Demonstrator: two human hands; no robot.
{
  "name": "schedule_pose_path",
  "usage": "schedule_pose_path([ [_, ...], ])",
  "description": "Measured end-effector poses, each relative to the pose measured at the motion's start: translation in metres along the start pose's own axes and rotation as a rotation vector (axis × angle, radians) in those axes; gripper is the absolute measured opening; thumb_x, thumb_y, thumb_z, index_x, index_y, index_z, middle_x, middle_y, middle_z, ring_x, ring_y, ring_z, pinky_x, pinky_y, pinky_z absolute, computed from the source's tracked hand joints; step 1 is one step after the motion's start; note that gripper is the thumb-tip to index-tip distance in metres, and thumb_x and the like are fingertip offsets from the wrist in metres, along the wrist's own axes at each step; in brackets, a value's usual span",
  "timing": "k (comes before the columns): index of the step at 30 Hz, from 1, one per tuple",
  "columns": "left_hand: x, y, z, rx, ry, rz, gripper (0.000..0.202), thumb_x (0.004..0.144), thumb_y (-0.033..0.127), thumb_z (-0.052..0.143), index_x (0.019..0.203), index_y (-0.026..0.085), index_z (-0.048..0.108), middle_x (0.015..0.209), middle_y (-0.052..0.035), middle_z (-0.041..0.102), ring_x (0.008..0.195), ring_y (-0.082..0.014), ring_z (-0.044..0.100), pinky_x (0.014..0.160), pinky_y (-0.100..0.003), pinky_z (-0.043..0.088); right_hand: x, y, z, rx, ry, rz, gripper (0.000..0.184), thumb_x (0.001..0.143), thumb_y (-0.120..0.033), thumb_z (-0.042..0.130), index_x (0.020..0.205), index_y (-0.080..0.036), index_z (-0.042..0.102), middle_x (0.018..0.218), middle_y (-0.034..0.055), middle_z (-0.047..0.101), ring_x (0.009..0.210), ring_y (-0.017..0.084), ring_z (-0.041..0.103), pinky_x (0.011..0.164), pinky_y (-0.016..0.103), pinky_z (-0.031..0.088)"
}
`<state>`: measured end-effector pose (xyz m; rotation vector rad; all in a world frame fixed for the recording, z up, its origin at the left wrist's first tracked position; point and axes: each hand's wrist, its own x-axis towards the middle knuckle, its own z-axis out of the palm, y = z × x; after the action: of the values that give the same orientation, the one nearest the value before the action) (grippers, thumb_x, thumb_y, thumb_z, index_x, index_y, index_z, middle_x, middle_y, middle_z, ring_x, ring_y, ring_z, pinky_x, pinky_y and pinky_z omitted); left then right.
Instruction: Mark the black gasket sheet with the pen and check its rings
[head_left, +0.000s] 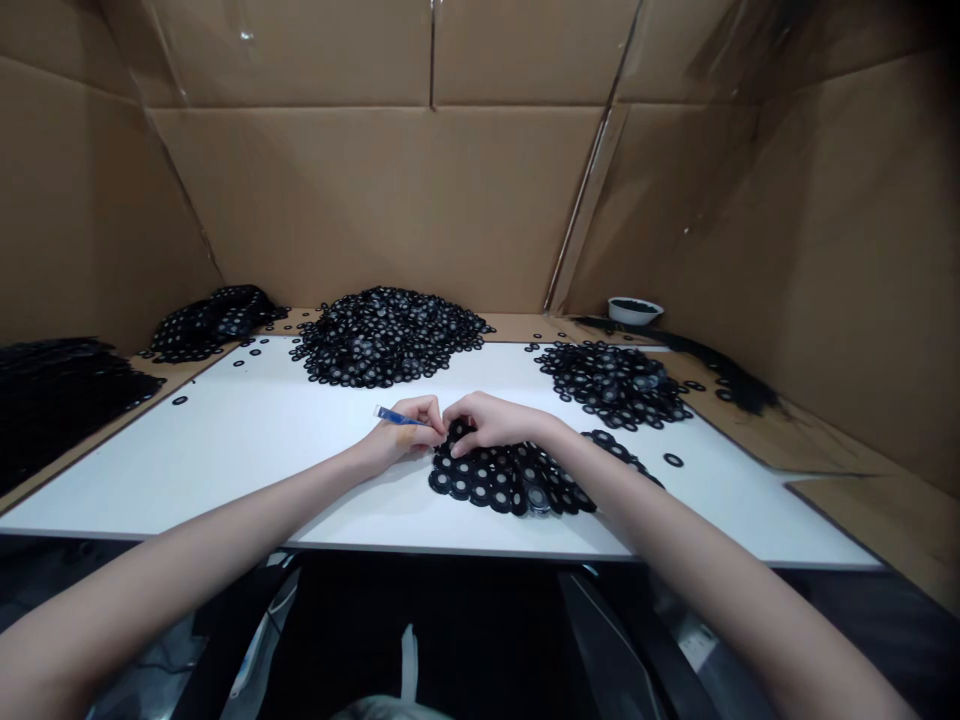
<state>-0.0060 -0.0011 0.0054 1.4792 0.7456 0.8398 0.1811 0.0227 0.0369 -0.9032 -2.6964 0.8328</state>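
Observation:
A slim blue pen-like tool (397, 416) is gripped in my left hand (409, 432), its pale end pointing up and left; the other end is hidden by my fingers. My right hand (484, 422) has its fingers curled over the left edge of a black sheet of joined discs (480, 482) with grey round middles. The fingertips of both hands meet at that edge. Rightward the sheet runs in folds under my right forearm, which hides part of it. A clear shiny round piece (537, 499) shows at its front edge.
A large pile of black rings (386, 335) stands at the back of the white board (247, 430), a smaller ring pile (611, 382) to the right. Dark stacked sheets (67, 400) lie at left. A white bowl (634, 311) stands back right. Cardboard walls (360, 200) enclose the table.

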Motion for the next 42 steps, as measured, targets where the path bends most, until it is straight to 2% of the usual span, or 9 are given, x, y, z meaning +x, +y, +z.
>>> schedule_pose_path([
  [7, 0.0, -0.004, -0.004, 0.001, -0.018, 0.076, 0.02, 0.066, 0.018, 0.067, 0.07, 0.015, 0.048, 0.06, 0.0041, 0.053, 0.048, -0.005, 0.04, 0.046, -0.018, 0.025, 0.007, 0.0, 0.0, -0.001, -0.015, -0.024, 0.025, 0.069, -0.029, 0.071, 0.088, -0.013, 0.067, 0.072, -0.0003, 0.061, 0.064, 0.013, 0.049, 0.061, 0.022, 0.035],
  [12, 0.001, -0.005, -0.012, 0.047, -0.042, 0.102, 0.025, 0.067, 0.022, 0.071, 0.066, 0.013, 0.048, 0.061, 0.0031, 0.051, 0.053, -0.0065, 0.043, 0.051, -0.018, 0.029, 0.013, 0.0, 0.003, 0.015, -0.024, -0.033, 0.026, 0.067, -0.027, 0.073, 0.088, -0.012, 0.066, 0.072, -0.0004, 0.06, 0.064, 0.013, 0.05, 0.059, 0.022, 0.035],
  [18, -0.003, -0.003, -0.028, 0.073, -0.086, 0.09, 0.025, 0.066, 0.024, 0.073, 0.066, 0.012, 0.051, 0.067, 0.0005, 0.056, 0.059, -0.0085, 0.048, 0.055, -0.02, 0.033, 0.022, -0.001, 0.008, 0.023, 0.027, -0.061, 0.022, 0.067, -0.024, 0.073, 0.085, -0.015, 0.066, 0.073, -0.0009, 0.061, 0.065, 0.013, 0.051, 0.061, 0.022, 0.036],
  [23, -0.01, -0.005, -0.039, 0.087, -0.055, 0.094, 0.026, 0.064, 0.025, 0.075, 0.067, 0.013, 0.052, 0.069, 0.0004, 0.056, 0.059, -0.0087, 0.049, 0.053, -0.02, 0.033, 0.032, -0.005, 0.014, 0.021, 0.1, -0.043, 0.021, 0.064, -0.021, 0.074, 0.081, -0.015, 0.064, 0.07, -0.0016, 0.058, 0.064, 0.012, 0.049, 0.059, 0.022, 0.035],
  [26, -0.012, -0.006, -0.043, 0.059, -0.037, 0.071, 0.023, 0.063, 0.022, 0.074, 0.069, 0.013, 0.053, 0.064, 0.0018, 0.055, 0.053, -0.0074, 0.047, 0.049, -0.019, 0.03, 0.033, -0.004, 0.018, 0.06, 0.14, -0.01, 0.02, 0.062, -0.022, 0.075, 0.077, -0.015, 0.063, 0.067, -0.0023, 0.057, 0.063, 0.012, 0.049, 0.058, 0.023, 0.035],
  [30, -0.013, -0.005, -0.043, 0.037, -0.006, 0.023, 0.014, 0.064, 0.014, 0.067, 0.069, 0.013, 0.054, 0.054, 0.0028, 0.055, 0.044, -0.0066, 0.042, 0.042, -0.018, 0.025, 0.029, -0.003, 0.026, 0.191, 0.201, 0.013, 0.015, 0.064, -0.019, 0.071, 0.077, -0.016, 0.063, 0.07, -0.0018, 0.059, 0.067, 0.013, 0.052, 0.063, 0.024, 0.038],
  [33, -0.014, -0.004, -0.042, 0.015, -0.004, 0.04, 0.013, 0.062, 0.01, 0.064, 0.068, 0.014, 0.053, 0.05, 0.0042, 0.053, 0.041, -0.0057, 0.039, 0.04, -0.018, 0.023, 0.025, -0.003, 0.031, 0.286, 0.237, 0.001, 0.013, 0.065, -0.016, 0.069, 0.077, -0.016, 0.063, 0.074, -0.001, 0.061, 0.071, 0.014, 0.054, 0.068, 0.024, 0.04],
  [37, -0.016, -0.003, -0.038, 0.039, -0.02, 0.049, 0.011, 0.063, 0.012, 0.063, 0.066, 0.013, 0.052, 0.049, 0.0048, 0.05, 0.041, -0.0055, 0.037, 0.041, -0.018, 0.022, 0.023, -0.004, 0.034, 0.306, 0.251, 0.001, 0.012, 0.066, -0.015, 0.067, 0.077, -0.016, 0.062, 0.078, 0.0005, 0.063, 0.074, 0.016, 0.056, 0.07, 0.026, 0.041],
  [42, -0.02, -0.002, -0.033, 0.113, 0.017, 0.05, 0.009, 0.066, 0.013, 0.06, 0.065, 0.014, 0.051, 0.048, 0.0059, 0.044, 0.043, -0.0054, 0.034, 0.043, -0.019, 0.02, 0.023, -0.005, 0.036, 0.314, 0.267, 0.001, 0.012, 0.067, -0.014, 0.066, 0.077, -0.016, 0.062, 0.079, 0.0007, 0.063, 0.075, 0.016, 0.057, 0.072, 0.026, 0.042],
])
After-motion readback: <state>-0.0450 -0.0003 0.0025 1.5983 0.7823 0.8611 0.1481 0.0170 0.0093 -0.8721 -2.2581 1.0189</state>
